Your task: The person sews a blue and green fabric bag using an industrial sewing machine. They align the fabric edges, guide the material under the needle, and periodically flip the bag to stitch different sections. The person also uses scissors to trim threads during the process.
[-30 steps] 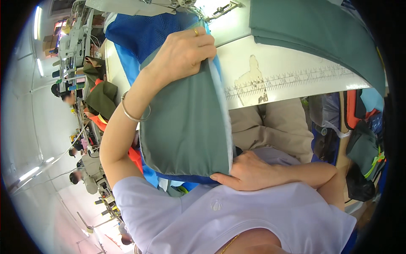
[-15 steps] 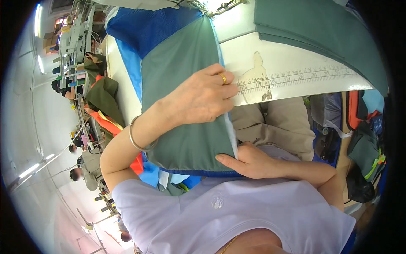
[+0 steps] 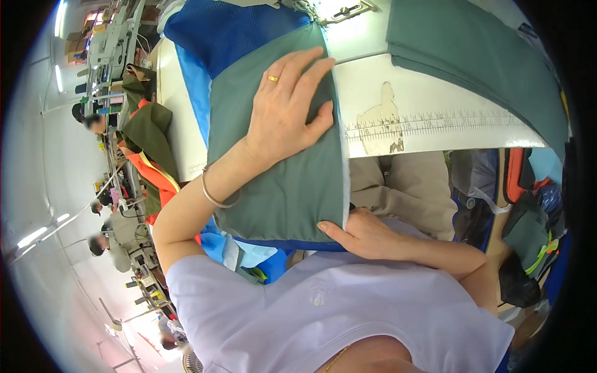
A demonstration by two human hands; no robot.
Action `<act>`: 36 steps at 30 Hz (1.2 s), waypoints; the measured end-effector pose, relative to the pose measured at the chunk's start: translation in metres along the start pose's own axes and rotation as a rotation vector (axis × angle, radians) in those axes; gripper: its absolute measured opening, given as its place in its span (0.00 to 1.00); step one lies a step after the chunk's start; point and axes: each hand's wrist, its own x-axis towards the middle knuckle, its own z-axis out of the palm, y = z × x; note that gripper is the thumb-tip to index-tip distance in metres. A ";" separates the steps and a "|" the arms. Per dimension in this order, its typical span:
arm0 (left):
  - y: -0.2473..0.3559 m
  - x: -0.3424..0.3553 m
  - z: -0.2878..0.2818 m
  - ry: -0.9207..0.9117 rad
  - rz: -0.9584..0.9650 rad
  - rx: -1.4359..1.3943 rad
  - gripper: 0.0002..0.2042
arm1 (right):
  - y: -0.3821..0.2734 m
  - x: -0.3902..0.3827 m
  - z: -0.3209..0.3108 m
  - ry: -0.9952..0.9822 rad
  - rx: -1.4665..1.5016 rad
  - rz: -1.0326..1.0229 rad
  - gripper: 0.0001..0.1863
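Observation:
A grey-green fabric panel (image 3: 273, 186), joined to blue mesh fabric (image 3: 233, 40), lies across the table edge and hangs down over my lap. Its far right corner runs to the sewing machine's presser foot area (image 3: 314, 15). My left hand (image 3: 286, 109), wearing a ring, rests flat on the panel with fingers spread, close to its right edge. At the near right corner, my right hand (image 3: 373, 235) pinches the panel's white-edged side, thumb on top and the other fingers hidden beneath. Light blue fabric (image 3: 196, 99) shows under the panel's left side.
A ruler scale (image 3: 435, 121) runs along the white table's front edge (image 3: 373, 146). Folded grey-green fabric (image 3: 466, 50) lies at the right. Olive and orange garments (image 3: 149, 137) are heaped at the left. Fabric scraps and bags (image 3: 528, 224) sit at the right. Several people work beyond.
My left hand has let go of the panel's right edge, moved left and farther away, and spread its fingers. My right hand keeps its pinch at the near corner.

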 end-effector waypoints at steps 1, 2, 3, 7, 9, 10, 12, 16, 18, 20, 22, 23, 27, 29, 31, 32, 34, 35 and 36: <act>-0.004 -0.005 0.002 -0.003 -0.038 -0.013 0.24 | -0.001 0.000 0.000 -0.001 0.002 0.007 0.34; -0.007 -0.009 0.003 -0.006 -0.075 -0.028 0.24 | -0.001 0.001 0.000 -0.002 0.005 0.015 0.34; -0.008 -0.009 0.003 -0.016 -0.055 -0.014 0.23 | -0.002 0.001 0.000 0.001 0.004 0.028 0.33; -0.017 -0.008 0.003 -0.029 0.016 0.031 0.22 | -0.007 0.000 -0.005 -0.030 -0.012 0.064 0.25; -0.022 -0.005 0.003 -0.038 0.041 0.050 0.23 | -0.008 0.001 -0.008 -0.067 -0.024 0.065 0.20; -0.023 -0.001 0.000 -0.051 0.051 0.061 0.23 | -0.010 0.002 -0.008 -0.066 -0.025 0.082 0.21; -0.032 0.010 0.002 -0.055 0.121 0.068 0.21 | -0.017 0.003 -0.008 -0.051 -0.027 0.115 0.25; -0.058 0.039 0.014 -0.036 0.299 0.090 0.12 | -0.022 0.004 -0.007 -0.041 -0.003 0.122 0.24; -0.068 0.052 0.018 -0.057 0.362 0.083 0.09 | -0.026 0.003 -0.009 -0.041 0.006 0.129 0.22; -0.074 0.058 0.021 -0.102 0.417 0.052 0.08 | -0.027 0.001 -0.008 -0.044 -0.001 0.117 0.21; -0.069 0.058 0.022 -0.103 0.449 0.039 0.08 | -0.028 0.001 -0.009 -0.065 -0.008 0.130 0.21; -0.065 0.057 0.022 -0.104 0.465 0.034 0.08 | -0.029 0.002 -0.012 -0.090 -0.016 0.147 0.21; -0.032 0.029 0.023 0.044 0.282 -0.009 0.08 | -0.024 0.001 -0.011 -0.082 -0.005 0.146 0.22; -0.024 0.016 0.017 0.132 0.118 0.027 0.10 | -0.022 0.001 -0.010 -0.077 0.005 0.146 0.22; -0.021 0.001 0.010 0.158 0.005 0.025 0.12 | -0.020 0.000 -0.009 -0.070 0.015 0.139 0.23; -0.022 -0.008 0.008 0.141 -0.026 0.001 0.14 | -0.019 -0.001 -0.008 -0.065 0.021 0.133 0.23; -0.023 -0.013 0.006 0.129 -0.027 -0.027 0.17 | -0.015 -0.002 -0.006 -0.050 0.022 0.115 0.22; -0.023 -0.013 0.004 0.130 -0.001 -0.029 0.18 | -0.011 -0.003 -0.005 -0.044 0.022 0.102 0.21; -0.024 -0.013 0.004 0.135 0.023 -0.030 0.19 | -0.009 -0.004 -0.004 -0.041 0.018 0.090 0.21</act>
